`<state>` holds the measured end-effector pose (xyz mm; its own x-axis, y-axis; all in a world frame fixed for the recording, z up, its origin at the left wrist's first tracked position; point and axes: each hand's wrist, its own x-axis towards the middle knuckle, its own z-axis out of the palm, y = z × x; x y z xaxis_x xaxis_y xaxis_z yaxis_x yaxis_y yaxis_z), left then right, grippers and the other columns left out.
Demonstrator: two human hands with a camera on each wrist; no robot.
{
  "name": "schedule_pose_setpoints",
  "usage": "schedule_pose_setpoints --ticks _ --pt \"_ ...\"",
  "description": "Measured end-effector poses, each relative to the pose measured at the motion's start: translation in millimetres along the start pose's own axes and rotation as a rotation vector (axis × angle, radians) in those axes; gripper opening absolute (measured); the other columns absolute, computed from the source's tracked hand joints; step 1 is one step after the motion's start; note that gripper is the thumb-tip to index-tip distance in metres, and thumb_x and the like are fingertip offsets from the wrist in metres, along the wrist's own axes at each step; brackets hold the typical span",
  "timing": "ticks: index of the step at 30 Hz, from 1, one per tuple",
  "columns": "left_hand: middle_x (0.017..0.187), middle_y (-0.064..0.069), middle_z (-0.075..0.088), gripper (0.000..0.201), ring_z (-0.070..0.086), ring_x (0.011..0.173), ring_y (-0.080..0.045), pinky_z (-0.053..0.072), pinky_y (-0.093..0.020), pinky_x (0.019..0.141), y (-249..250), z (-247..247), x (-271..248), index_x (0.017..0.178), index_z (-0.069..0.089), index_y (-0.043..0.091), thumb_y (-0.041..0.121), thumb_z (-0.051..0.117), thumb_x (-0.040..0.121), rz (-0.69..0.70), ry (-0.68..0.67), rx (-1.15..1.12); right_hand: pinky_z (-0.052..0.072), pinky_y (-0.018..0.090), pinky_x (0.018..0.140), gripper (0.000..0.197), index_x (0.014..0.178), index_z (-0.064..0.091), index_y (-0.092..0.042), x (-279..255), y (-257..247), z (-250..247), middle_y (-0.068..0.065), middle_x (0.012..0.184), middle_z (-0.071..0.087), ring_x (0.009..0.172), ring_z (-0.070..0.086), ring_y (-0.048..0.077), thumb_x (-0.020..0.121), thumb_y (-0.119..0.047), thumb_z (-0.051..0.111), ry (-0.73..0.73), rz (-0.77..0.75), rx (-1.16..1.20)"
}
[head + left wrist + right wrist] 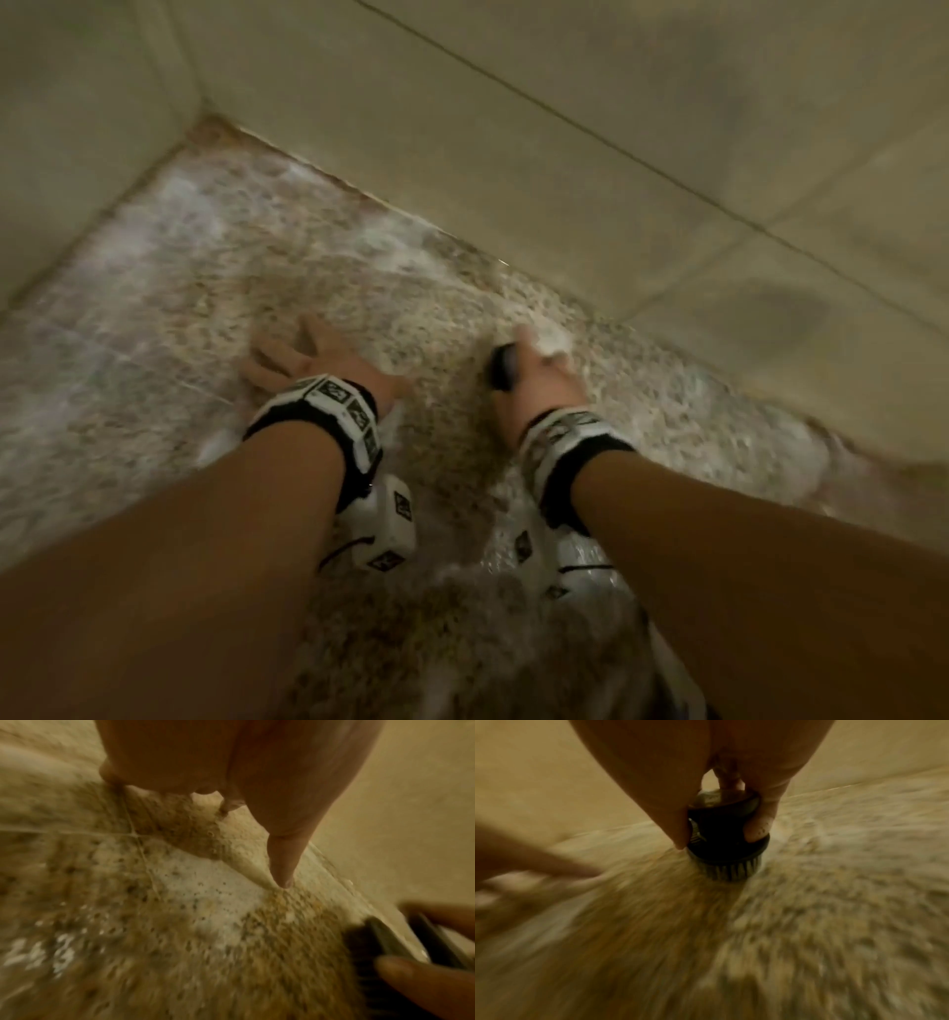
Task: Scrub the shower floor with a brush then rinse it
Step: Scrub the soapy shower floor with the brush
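Speckled shower floor [169, 288] sudsy, beige tiled wall [565, 128] beyond. Your right hand [544, 380] grips round black brush [725, 839], bristles on floor; your left hand [308, 360] splayed flat beside it.

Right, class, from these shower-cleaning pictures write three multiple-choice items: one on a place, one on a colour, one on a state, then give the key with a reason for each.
1. Where is the brush working?
A. on the floor beside the wall
B. high on the wall
C. inside a bucket

2. What colour is the brush's body?
A. bright yellow
B. black
C. white

3. What is the left hand doing?
A. gripping a hose
B. holding the brush
C. resting flat with fingers spread on the floor

Key:
1 A, its bristles meet the speckled floor close to the wall.
2 B, the right wrist view shows a dark black body in the right hand.
3 C, the head view shows spread fingers on the foamy floor, holding nothing.
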<state>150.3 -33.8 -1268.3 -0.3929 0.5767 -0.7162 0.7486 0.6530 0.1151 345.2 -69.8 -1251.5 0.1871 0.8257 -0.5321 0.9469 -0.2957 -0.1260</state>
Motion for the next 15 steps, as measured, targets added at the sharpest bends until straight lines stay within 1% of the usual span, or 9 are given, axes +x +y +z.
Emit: schedule_pose_setpoints --ticks 2,4,5,7,8,10,11,12,15 --pt "0.163 -0.019 -0.028 0.154 -0.015 0.150 -0.049 0.005 -0.068 0.120 2 11 2 0.157 -0.024 0.032 0.084 0.077 0.053 -0.013 0.026 0.007 0.048 0.046 0.092 0.074 0.150 0.007 -0.047 -29 -13 18 0.011 0.143 0.034 0.123 0.043 0.038 0.097 -0.033 0.057 -0.129 -0.230 -0.028" --pt "0.165 -0.018 -0.023 0.164 -0.011 0.151 -0.050 0.009 -0.068 0.119 2 13 2 0.156 -0.027 0.031 0.090 0.075 0.043 -0.021 0.016 0.007 0.044 0.047 0.097 0.078 0.151 0.003 -0.050 -43 -1 21 0.008 0.142 0.033 0.124 0.039 0.036 0.098 -0.035 0.058 -0.145 -0.311 -0.072" --pt "0.167 -0.017 -0.017 0.164 -0.004 0.151 -0.051 0.014 -0.068 0.119 3 13 3 0.155 -0.030 0.029 0.088 0.077 0.045 0.006 -0.020 -0.010 0.043 0.046 0.098 0.080 0.153 0.003 -0.049 -41 16 19 0.008 0.142 0.034 0.124 0.040 0.037 0.097 -0.036 0.058 -0.092 -0.244 -0.050" --pt "0.169 -0.015 -0.004 0.160 0.013 0.151 -0.049 0.027 -0.064 0.116 1 10 3 0.153 -0.032 0.024 0.077 0.083 0.056 0.078 -0.099 -0.079 0.046 0.046 0.098 0.082 0.156 0.006 -0.045 -29 55 10 0.013 0.145 0.036 0.123 0.047 0.041 0.096 -0.039 0.061 0.030 0.038 0.056" --pt "0.170 -0.013 -0.004 0.162 0.015 0.151 -0.048 0.030 -0.065 0.115 -1 11 4 0.152 -0.034 0.025 0.075 0.084 0.054 0.100 -0.109 -0.111 0.048 0.046 0.098 0.083 0.157 0.007 -0.043 -24 70 3 0.016 0.148 0.034 0.122 0.050 0.044 0.095 -0.040 0.062 0.069 0.205 0.118" --pt "0.168 -0.011 -0.017 0.174 0.003 0.152 -0.048 0.025 -0.071 0.113 -2 15 0 0.150 -0.037 0.031 0.086 0.081 0.034 0.091 -0.074 -0.104 0.049 0.048 0.099 0.083 0.158 0.005 -0.039 -19 84 -5 0.020 0.154 0.028 0.125 0.049 0.047 0.097 -0.040 0.061 0.074 0.418 0.188" --pt "0.166 -0.012 -0.026 0.180 -0.009 0.152 -0.048 0.018 -0.075 0.113 -3 19 0 0.149 -0.038 0.035 0.093 0.075 0.021 0.070 -0.025 -0.080 0.048 0.048 0.101 0.082 0.158 0.005 -0.037 -15 82 -7 0.020 0.156 0.025 0.129 0.046 0.047 0.097 -0.039 0.061 0.072 0.441 0.220" --pt "0.162 -0.012 -0.035 0.180 -0.020 0.150 -0.047 0.010 -0.077 0.113 -3 21 -3 0.149 -0.036 0.036 0.095 0.070 0.016 0.045 0.005 -0.059 0.046 0.048 0.102 0.081 0.158 0.008 -0.034 -11 77 -7 0.019 0.158 0.025 0.133 0.043 0.046 0.097 -0.038 0.062 0.080 0.419 0.250" --pt "0.157 -0.012 -0.044 0.173 -0.032 0.147 -0.044 0.000 -0.077 0.113 0 24 -6 0.151 -0.034 0.038 0.095 0.072 0.027 0.014 0.049 -0.039 0.045 0.045 0.102 0.070 0.146 0.032 -0.017 13 55 -12 0.014 0.148 0.041 0.130 0.046 0.038 0.091 -0.037 0.070 0.162 0.317 0.313"
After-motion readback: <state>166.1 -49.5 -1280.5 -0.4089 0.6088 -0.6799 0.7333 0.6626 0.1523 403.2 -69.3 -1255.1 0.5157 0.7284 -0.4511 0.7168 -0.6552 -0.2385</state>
